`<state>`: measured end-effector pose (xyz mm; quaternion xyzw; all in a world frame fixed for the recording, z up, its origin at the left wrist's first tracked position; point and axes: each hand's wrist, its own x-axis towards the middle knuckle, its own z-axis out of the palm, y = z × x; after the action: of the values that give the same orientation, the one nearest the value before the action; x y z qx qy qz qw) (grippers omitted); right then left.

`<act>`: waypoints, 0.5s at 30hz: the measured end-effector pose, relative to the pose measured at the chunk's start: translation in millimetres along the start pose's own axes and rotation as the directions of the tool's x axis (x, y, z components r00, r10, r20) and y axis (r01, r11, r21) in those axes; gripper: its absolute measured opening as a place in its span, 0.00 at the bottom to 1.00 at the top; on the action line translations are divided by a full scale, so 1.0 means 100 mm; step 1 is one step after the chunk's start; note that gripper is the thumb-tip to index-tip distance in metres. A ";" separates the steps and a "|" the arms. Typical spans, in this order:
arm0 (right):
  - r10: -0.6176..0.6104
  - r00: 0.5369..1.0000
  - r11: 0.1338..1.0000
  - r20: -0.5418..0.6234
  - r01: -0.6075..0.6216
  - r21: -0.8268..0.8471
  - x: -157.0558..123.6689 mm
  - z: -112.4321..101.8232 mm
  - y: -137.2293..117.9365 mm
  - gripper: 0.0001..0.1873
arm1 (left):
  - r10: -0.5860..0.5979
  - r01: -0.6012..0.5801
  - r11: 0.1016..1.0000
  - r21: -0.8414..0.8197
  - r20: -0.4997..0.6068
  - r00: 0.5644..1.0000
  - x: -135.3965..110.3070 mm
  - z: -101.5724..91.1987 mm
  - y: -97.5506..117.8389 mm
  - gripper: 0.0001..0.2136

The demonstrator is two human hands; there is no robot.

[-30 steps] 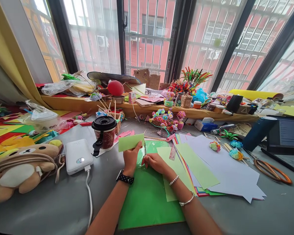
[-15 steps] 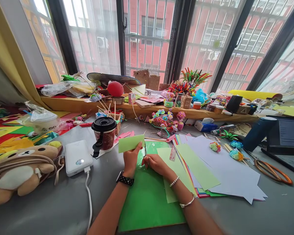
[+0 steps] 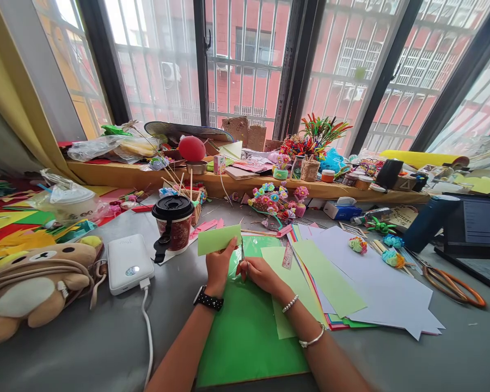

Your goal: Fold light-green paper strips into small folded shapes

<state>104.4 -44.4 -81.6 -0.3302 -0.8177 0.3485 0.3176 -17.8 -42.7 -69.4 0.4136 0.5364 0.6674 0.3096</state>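
Observation:
My left hand (image 3: 218,265) pinches a light green paper strip (image 3: 218,238) and holds it up over the grey table. My right hand (image 3: 259,271) is closed round small scissors (image 3: 242,251), whose blades point up at the right end of the strip. Both hands hover above a bright green sheet (image 3: 245,326) lying flat in front of me. A stack of pale green, white and coloured papers (image 3: 351,283) lies just right of my right wrist.
A lidded coffee cup (image 3: 173,220) and a white power bank (image 3: 129,262) with its cable stand left of my hands, a plush bear (image 3: 36,283) further left. Orange-handled scissors (image 3: 453,283), a dark bottle (image 3: 428,220) and a tablet (image 3: 476,223) sit at right. Craft clutter fills the windowsill (image 3: 237,182).

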 end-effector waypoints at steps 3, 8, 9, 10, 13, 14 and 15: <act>0.000 1.000 1.000 -0.001 0.000 0.021 0.00 0.00 -0.01 0.25 | 0.013 -0.013 0.998 0.054 0.005 1.000 -0.01 0.00 0.03 0.10; 0.019 1.000 0.999 -0.011 -0.019 0.025 0.00 0.00 -0.02 0.25 | -0.009 0.009 1.000 0.012 0.003 1.000 -0.01 0.00 0.03 0.10; 0.024 1.000 0.999 -0.012 -0.024 0.022 0.01 0.00 -0.02 0.25 | -0.011 0.011 1.000 -0.013 0.007 1.000 -0.01 0.00 0.03 0.11; 0.028 1.000 0.999 -0.012 -0.028 0.019 0.01 0.00 -0.02 0.25 | -0.007 0.008 0.999 -0.031 0.012 1.000 -0.01 0.00 0.02 0.11; 0.030 0.999 0.999 -0.013 -0.030 0.012 0.01 0.00 -0.01 0.25 | 0.014 -0.013 0.999 -0.031 0.028 1.000 0.00 0.00 0.00 0.10; 0.026 1.000 1.000 -0.014 -0.026 0.014 0.00 0.01 -0.01 0.26 | 0.015 -0.014 1.000 -0.025 0.035 0.999 0.00 0.00 -0.01 0.10; 0.021 1.000 1.000 -0.014 -0.020 0.017 0.00 0.01 0.00 0.26 | 0.009 -0.008 1.000 -0.023 0.041 0.999 0.00 0.00 -0.01 0.10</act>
<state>103.6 -44.4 -81.7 -0.3383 -0.8092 0.3562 0.3224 -18.1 -42.3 -70.3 0.4260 0.5205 0.6662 0.3222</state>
